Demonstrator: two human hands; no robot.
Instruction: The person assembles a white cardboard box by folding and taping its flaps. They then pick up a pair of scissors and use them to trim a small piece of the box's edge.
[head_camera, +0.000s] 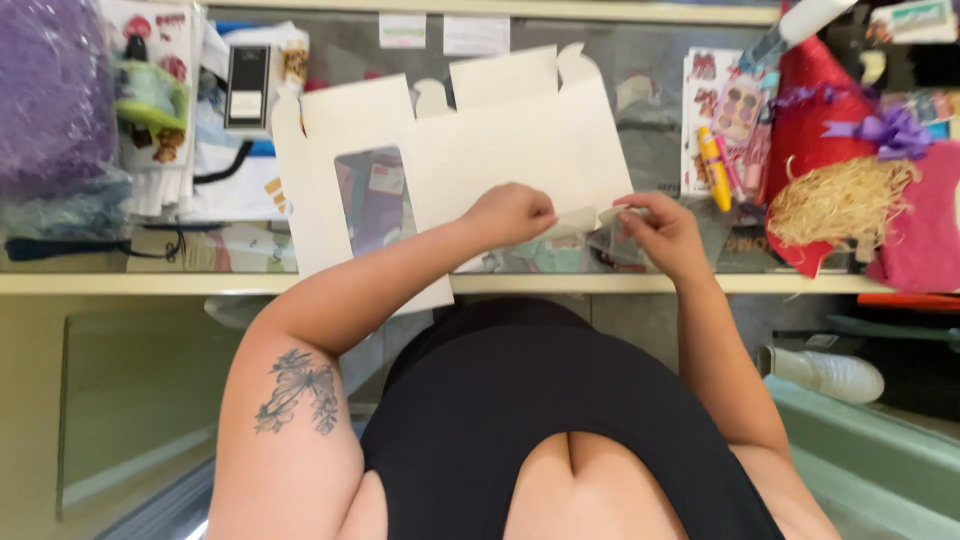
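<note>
A glass-topped counter (150, 262) with a pale cream edge runs across the upper half of the view, and goods on the shelves beneath show through the glass. At eleven o'clock on it lies a heap of purple mesh (50, 95), with packaged items and a dark cord beside it. At two o'clock a red cone-shaped wrap (815, 100) holds straw-coloured raffia (840, 200) and a purple ribbon bow (890, 130), next to a card of cosmetics (725, 130). Below the counter at four o'clock a white shoe (825, 372) rests on the floor. Spread flat over the middle of the counter, at twelve o'clock from the person, is an unfolded cream cardboard box blank (520, 140) with a clear window panel toward its left side; its lower left corner hangs over the counter's front edge. The left hand (512, 214) comes in with a bent elbow and rests on the blank's lower edge, fingers curled closed and pinching a small flap. The right hand (662, 230), at one o'clock from the body and just beside the left, has its fingertips pinched on what looks like a small clear or pale strip (600, 215) at the blank's right lower corner, though the piece is too small to name surely.
</note>
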